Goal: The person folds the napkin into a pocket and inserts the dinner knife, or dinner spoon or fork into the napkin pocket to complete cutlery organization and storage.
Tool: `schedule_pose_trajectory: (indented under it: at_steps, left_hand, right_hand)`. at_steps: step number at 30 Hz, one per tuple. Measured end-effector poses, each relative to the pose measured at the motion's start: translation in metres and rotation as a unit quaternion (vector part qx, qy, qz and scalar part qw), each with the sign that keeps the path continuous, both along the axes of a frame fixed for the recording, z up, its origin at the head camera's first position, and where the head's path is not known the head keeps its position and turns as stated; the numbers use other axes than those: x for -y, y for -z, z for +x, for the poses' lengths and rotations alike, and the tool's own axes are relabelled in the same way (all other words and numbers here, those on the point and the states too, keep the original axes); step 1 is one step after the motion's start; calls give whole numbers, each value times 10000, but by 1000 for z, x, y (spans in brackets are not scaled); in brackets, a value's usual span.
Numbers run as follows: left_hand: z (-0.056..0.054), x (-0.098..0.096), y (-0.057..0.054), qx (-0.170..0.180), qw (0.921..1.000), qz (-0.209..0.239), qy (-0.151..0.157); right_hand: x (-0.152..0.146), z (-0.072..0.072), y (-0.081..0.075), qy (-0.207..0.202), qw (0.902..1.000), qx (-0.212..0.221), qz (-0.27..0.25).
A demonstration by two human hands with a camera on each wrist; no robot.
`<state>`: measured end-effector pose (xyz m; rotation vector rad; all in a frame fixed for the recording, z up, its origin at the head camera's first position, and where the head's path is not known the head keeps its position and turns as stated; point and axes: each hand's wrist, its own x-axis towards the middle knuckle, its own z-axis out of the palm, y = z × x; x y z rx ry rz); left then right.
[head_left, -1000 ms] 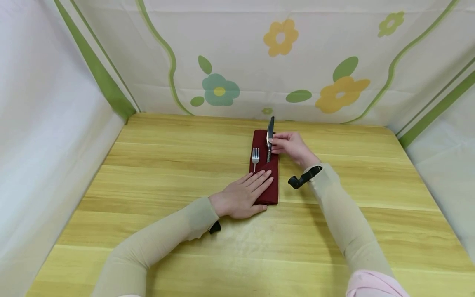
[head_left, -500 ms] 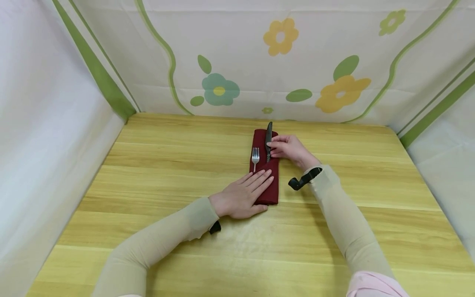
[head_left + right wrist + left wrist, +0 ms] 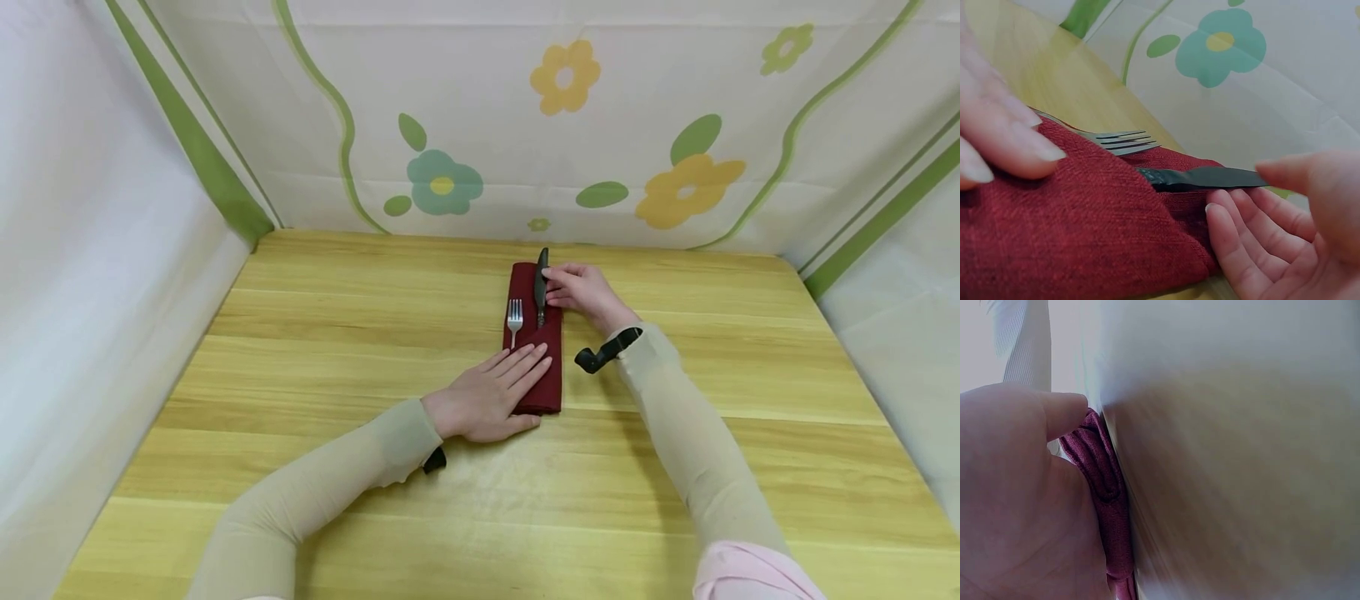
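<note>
A dark red folded napkin (image 3: 551,387) lies lengthwise on the wooden table, its upper layer folded into a slanted pocket. My left hand (image 3: 491,400) rests flat across the lower part, fingers spread and straight. From the pocket a silver fork (image 3: 515,314) sticks out, tines away from me. Beside it on the right is a dark table knife (image 3: 542,279), its handle end hidden in the fold and its blade pointing to the far edge. My right hand (image 3: 588,293) pinches the blade; in the right wrist view the thumb is above the knife (image 3: 1225,177) and fingers are below.
The wooden table (image 3: 337,308) stretches around both arms. A white cloth backdrop (image 3: 495,100) with printed flowers rises behind its far edge, close to the knife tip. White cloth walls (image 3: 97,292) stand at both sides.
The knife has slid toward me, deeper into the napkin pocket, and tilts slightly more left. My right hand has then shifted up the blade toward its tip. My left hand has stayed put.
</note>
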<state>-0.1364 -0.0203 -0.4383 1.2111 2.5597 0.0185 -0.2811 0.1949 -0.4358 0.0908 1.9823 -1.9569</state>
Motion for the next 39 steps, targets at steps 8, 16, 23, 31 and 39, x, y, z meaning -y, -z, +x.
schedule_pose_trajectory:
  at_steps: [8, 16, 23, 31, 39]
  left_hand:
    - [-1, 1, 1, 65, 10000, 23, 1]
    - [0, 0, 0, 130, 9999, 7, -47]
    - [-1, 0, 1, 154, 9999, -2, -80]
    - [-1, 0, 2, 172, 9998, 17, -75]
    - [0, 1, -1, 197, 9997, 99, -58]
  right_hand:
    - [1, -4, 3, -35, 9999, -30, 147]
    - [-4, -1, 2, -93, 9998, 17, 170]
    - [-6, 3, 2, -217, 9992, -11, 341]
    - [-5, 7, -1, -361, 9980, 25, 513]
    - [-7, 9, 3, -521, 9967, 97, 620]
